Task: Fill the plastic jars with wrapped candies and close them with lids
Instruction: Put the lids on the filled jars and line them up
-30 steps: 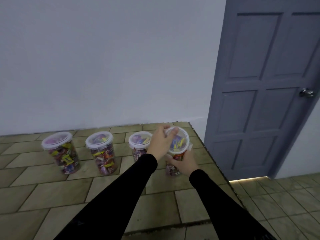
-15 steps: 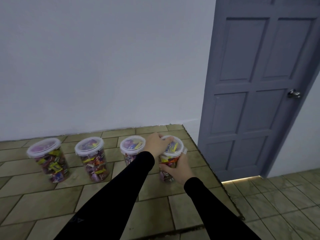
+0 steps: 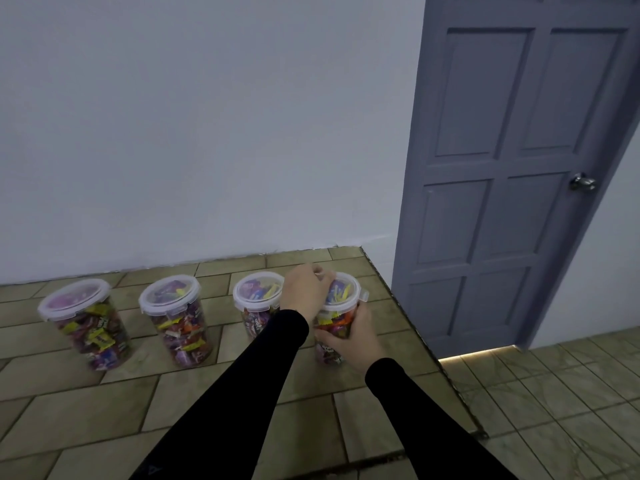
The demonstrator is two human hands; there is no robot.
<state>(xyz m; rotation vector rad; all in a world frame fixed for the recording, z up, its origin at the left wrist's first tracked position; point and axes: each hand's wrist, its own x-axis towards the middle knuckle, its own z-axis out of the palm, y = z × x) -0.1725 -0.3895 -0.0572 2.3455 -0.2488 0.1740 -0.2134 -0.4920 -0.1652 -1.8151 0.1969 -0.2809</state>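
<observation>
Fourth candy jar (image 3: 332, 336), lower centre of frame, is sitting filled on the tiled bench (image 3: 104, 420). Left hand (image 3: 306, 291) is curling over its lid (image 3: 344, 292), pressing the far rim; right hand (image 3: 351, 336) is wrapping the jar body. Three lidded jars (image 3: 176, 327) are standing in a row leftward, full. Judgement: only this last lid's clips are left to seat. Grey door (image 3: 512, 168) is filling the upper right.

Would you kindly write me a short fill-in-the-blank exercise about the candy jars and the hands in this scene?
1. ____ jars stand in a row on the tiled floor.
2. The left hand rests on the ____ of the rightmost jar.
3. The right hand grips that jar's ____.
4. Right of the jars stands a closed grey ____.

Missing words: four; lid; side; door
</observation>
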